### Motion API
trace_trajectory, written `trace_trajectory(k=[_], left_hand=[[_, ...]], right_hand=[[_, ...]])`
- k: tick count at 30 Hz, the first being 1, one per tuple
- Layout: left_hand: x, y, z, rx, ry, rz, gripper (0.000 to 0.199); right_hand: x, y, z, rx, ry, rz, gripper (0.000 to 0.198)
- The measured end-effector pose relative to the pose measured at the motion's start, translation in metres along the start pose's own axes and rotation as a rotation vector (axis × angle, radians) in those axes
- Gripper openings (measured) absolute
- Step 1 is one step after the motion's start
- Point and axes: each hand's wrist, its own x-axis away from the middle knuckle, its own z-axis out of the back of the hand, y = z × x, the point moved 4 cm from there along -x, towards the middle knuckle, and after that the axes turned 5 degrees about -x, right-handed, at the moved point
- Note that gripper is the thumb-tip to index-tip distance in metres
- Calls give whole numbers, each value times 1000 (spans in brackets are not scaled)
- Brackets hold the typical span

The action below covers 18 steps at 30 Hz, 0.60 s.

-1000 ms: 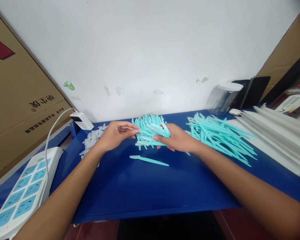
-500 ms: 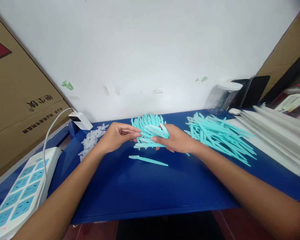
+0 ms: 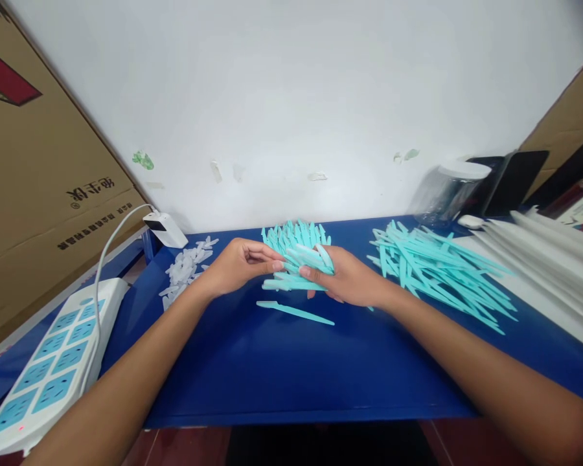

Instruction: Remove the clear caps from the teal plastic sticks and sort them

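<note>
My right hand is closed around a bunch of turquoise eyebrow razors, their ends pointing left out of the grip. The thumb and forefinger of my left hand pinch the tip of one razor at the bunch's left side. A single eyebrow razor lies on the blue table just in front of both hands. Behind the hands is a row of turquoise razors, partly covered by the bunch. Small translucent caps lie in a heap left of my left hand.
A loose pile of turquoise razors lies to the right. Beyond it are white sheets or bags, a clear jar and a dark phone-like slab. On the left are a power strip, a white charger and a large carton.
The whole view has shifted slightly, so things appear a little farther right. Both hands keep nearly the same hold on the razors; the single razor on the table stays where it lay.
</note>
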Motion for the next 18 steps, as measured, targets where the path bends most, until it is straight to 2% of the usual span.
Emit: trace_trajectory(k=[3, 5, 7, 8, 11, 15, 18], left_hand=[[2, -2, 34, -205, 50, -10, 42], [5, -12, 67, -499, 190, 21, 39], [11, -27, 100, -860, 355, 134, 35], [14, -36, 112, -992, 398, 203, 32], [16, -58, 131, -1138, 361, 332, 24], [12, -77, 130, -1116, 203, 435, 19], [9, -86, 128, -1086, 157, 503, 18]], right_hand=[[0, -1, 3, 36, 44, 32, 31], [0, 0, 5, 48, 81, 30, 32], [0, 0, 8, 60, 105, 22, 30], [0, 0, 8, 67, 111, 19, 29], [-1, 0, 9, 84, 114, 16, 27], [-1, 1, 11, 86, 117, 28, 26], [-1, 2, 12, 89, 135, 35, 25]])
